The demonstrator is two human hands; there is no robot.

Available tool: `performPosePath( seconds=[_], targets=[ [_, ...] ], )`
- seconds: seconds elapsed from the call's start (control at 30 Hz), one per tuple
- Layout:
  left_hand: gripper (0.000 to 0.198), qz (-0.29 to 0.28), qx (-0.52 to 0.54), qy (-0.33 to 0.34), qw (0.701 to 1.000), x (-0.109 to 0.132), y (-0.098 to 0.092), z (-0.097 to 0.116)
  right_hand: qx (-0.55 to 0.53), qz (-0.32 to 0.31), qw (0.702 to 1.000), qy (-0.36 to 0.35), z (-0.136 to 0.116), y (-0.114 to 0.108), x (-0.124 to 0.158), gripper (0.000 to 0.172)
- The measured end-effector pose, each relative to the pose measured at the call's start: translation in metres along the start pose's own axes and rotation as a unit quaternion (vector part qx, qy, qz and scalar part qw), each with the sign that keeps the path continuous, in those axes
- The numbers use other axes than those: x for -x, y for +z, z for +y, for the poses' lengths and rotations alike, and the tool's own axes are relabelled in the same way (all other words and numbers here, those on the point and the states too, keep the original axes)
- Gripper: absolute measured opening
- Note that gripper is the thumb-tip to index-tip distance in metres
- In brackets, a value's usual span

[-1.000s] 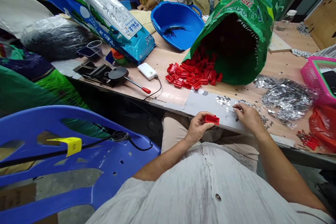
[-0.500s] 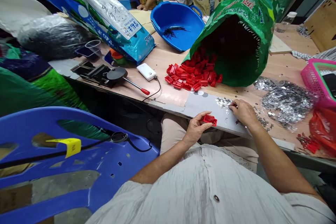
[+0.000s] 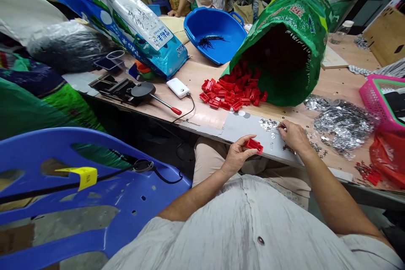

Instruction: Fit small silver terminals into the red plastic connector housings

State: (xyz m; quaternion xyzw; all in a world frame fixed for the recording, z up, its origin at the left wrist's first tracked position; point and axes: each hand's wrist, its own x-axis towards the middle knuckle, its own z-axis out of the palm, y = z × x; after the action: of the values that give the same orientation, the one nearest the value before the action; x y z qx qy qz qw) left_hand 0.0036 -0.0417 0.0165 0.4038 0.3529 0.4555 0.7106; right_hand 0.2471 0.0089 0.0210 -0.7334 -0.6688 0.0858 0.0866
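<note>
My left hand [image 3: 238, 155] is closed on a red plastic casing [image 3: 254, 146], gripping it between thumb and fingers at the table's front edge. The casing's hollow side shows. My right hand [image 3: 293, 136] rests at the grey mat [image 3: 245, 128], its thumb and index finger pinched together. A tiny silvery metal piece [image 3: 279, 124] shows at the fingertips, too small to make out in detail. Just left of those fingertips lies a small pile of flat metal pieces [image 3: 267, 124]. Beyond the mat, a heap of red plastic casings [image 3: 232, 90] spills from a green sack [image 3: 294, 93].
A black hand press [image 3: 142, 89] with a red-tipped lever and a white power bank [image 3: 178, 87] are to the left. Behind are a blue basin [image 3: 218, 52] and a blue bag [image 3: 171, 61]. At right are a bag of metal parts [image 3: 344, 124] and a pink basket [image 3: 370, 97].
The view has shifted slightly. My left hand has tilted the red casing a little; my right hand stays by the metal pieces with its fingers pinched.
</note>
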Motion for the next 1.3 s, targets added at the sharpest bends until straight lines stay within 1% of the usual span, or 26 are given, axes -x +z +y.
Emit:
performPosePath(
  seconds=[0.2,0.27,0.33,0.4,0.5,0.6,0.67,0.77,0.87,1.0,1.17,1.23,1.3],
  targets=[
    [0.05,-0.011,0.011,0.011,1.0,-0.001,0.001,-0.003,-0.032,0.016,0.999,-0.009,0.002,0.002,-0.001,0.021],
    [0.051,-0.013,0.01,0.012,1.0,-0.001,0.001,-0.004,-0.06,0.032,0.997,-0.02,0.003,0.001,-0.001,0.02],
    [0.05,-0.011,0.012,0.016,1.0,-0.002,0.002,-0.004,-0.111,0.053,0.992,-0.031,0.003,-0.002,0.002,0.019],
    [0.048,-0.006,0.019,0.024,1.0,-0.003,0.002,-0.003,-0.189,0.06,0.979,-0.045,0.0,-0.006,0.008,0.018],
    [0.044,-0.001,0.043,0.037,0.998,-0.005,0.003,0.0,-0.301,0.038,0.949,-0.082,-0.013,-0.012,0.027,0.018],
    [0.046,-0.006,0.064,0.038,0.997,-0.007,0.003,0.0,-0.348,0.019,0.928,-0.132,-0.031,-0.016,0.048,0.016],
    [0.048,-0.011,0.069,0.034,0.997,-0.009,0.003,-0.001,-0.351,0.024,0.921,-0.17,-0.043,-0.016,0.058,0.013],
    [0.051,-0.021,0.072,0.027,0.997,-0.009,0.004,-0.001,-0.329,0.054,0.915,-0.226,-0.053,-0.015,0.065,0.009],
    [0.051,-0.026,0.073,0.024,0.997,-0.008,0.005,0.002,-0.316,0.069,0.906,-0.273,-0.054,-0.014,0.065,0.009],
    [0.049,-0.026,0.062,0.032,0.997,-0.008,0.004,0.006,-0.311,0.049,0.893,-0.32,-0.049,-0.016,0.064,0.012],
    [0.047,-0.053,0.028,0.024,0.998,-0.006,0.003,0.007,-0.304,-0.01,0.894,-0.33,-0.046,-0.019,0.064,0.014],
    [0.047,-0.059,0.015,0.024,0.998,-0.006,0.002,0.006,-0.309,-0.029,0.896,-0.319,-0.047,-0.018,0.065,0.013],
    [0.047,-0.064,0.003,0.027,0.998,-0.006,0.002,0.005,-0.325,-0.041,0.899,-0.292,-0.048,-0.017,0.066,0.01]
  ],
)
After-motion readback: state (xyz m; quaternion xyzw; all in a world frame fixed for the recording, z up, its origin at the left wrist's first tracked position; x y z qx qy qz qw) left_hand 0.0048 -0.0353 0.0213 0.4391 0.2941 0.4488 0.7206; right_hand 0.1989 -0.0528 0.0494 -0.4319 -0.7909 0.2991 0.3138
